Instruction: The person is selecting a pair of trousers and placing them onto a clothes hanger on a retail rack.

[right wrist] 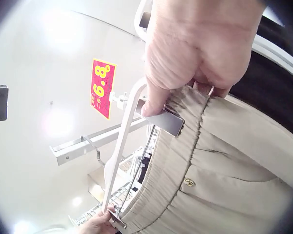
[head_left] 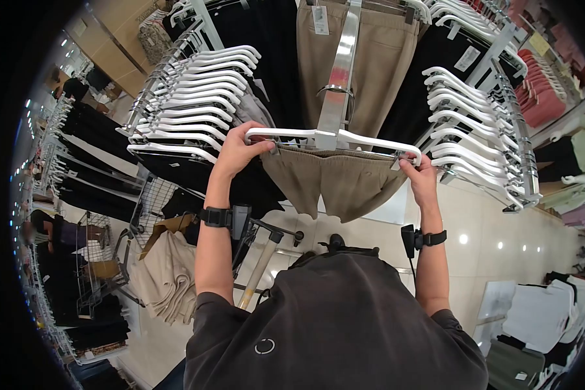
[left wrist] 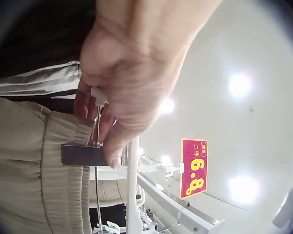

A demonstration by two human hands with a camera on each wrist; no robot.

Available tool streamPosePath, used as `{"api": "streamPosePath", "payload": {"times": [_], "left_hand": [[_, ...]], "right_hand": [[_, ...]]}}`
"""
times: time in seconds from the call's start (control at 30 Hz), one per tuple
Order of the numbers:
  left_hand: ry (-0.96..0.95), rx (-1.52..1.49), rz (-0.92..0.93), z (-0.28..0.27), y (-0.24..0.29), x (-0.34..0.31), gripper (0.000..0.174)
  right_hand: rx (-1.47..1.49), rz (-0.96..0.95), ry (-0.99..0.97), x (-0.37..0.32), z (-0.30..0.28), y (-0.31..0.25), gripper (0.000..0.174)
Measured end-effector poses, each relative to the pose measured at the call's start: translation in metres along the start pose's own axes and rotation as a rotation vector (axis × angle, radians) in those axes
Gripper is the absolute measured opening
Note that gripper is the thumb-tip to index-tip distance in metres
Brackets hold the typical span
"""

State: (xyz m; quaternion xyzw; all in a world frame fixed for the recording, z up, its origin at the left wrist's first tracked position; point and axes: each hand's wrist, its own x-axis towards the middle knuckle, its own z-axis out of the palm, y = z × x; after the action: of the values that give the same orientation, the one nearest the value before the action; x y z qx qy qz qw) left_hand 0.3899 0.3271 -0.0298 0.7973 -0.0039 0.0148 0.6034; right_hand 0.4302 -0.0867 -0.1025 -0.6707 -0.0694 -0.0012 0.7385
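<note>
Khaki elastic-waist pants (head_left: 331, 179) hang by their waistband under a white clip hanger (head_left: 377, 141) in the head view. At the hanger's left end, my left hand (head_left: 240, 149) pinches a clip. In the left wrist view the thumb lies on that dark metal clip (left wrist: 78, 154), which overlaps the gathered waistband (left wrist: 63, 131). My right hand (head_left: 422, 182) pinches the clip at the other end. The right wrist view has the thumb pressed on this shiny clip (right wrist: 167, 123), with the other fingers partly hidden behind the waistband.
A metal display arm (head_left: 338, 84) points toward me behind the hanger. Rows of white hangers (head_left: 188, 97) flank it on the left, with more white hangers (head_left: 468, 130) on the right. Beige folded fabric (head_left: 166, 276) lies over a cart at lower left. A red price sign (left wrist: 194, 168) hangs above.
</note>
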Motion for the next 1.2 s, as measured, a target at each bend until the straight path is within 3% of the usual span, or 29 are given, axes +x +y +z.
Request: {"api": "streamPosePath", "payload": {"times": [0.5,0.7,0.83,0.87,0.97,1.0,1.03,1.2], "left_hand": [[0.030,-0.019,0.042,0.007,-0.012,0.008,0.022],[0.019,-0.111,0.054,0.013,-0.001,0.007,0.032],[0.065,-0.011,0.049,0.014,-0.006,0.012,0.040],[0.095,0.047,0.028,0.016,-0.005,0.012,0.045],[0.364,0.335,0.273,0.029,-0.002,0.012,0.053],[0.439,0.323,0.205,0.034,-0.006,0.012,0.059],[0.563,0.414,0.261,0.045,-0.005,0.011,0.059],[0.722,0.439,0.318,0.062,-0.017,0.018,0.062]], "right_hand": [[0.038,0.037,-0.058,0.010,0.000,-0.001,0.025],[-0.018,0.028,-0.055,0.016,0.003,-0.004,0.025],[-0.026,0.025,-0.041,0.017,0.002,-0.003,0.027],[-0.015,0.027,-0.037,0.017,0.001,0.001,0.027],[-0.024,0.031,-0.021,0.011,0.005,0.001,0.025],[-0.029,0.027,-0.022,0.010,0.007,0.001,0.025],[-0.035,0.021,-0.024,0.009,0.008,0.002,0.025],[-0.018,-0.012,0.010,0.007,0.012,0.005,0.022]]}}
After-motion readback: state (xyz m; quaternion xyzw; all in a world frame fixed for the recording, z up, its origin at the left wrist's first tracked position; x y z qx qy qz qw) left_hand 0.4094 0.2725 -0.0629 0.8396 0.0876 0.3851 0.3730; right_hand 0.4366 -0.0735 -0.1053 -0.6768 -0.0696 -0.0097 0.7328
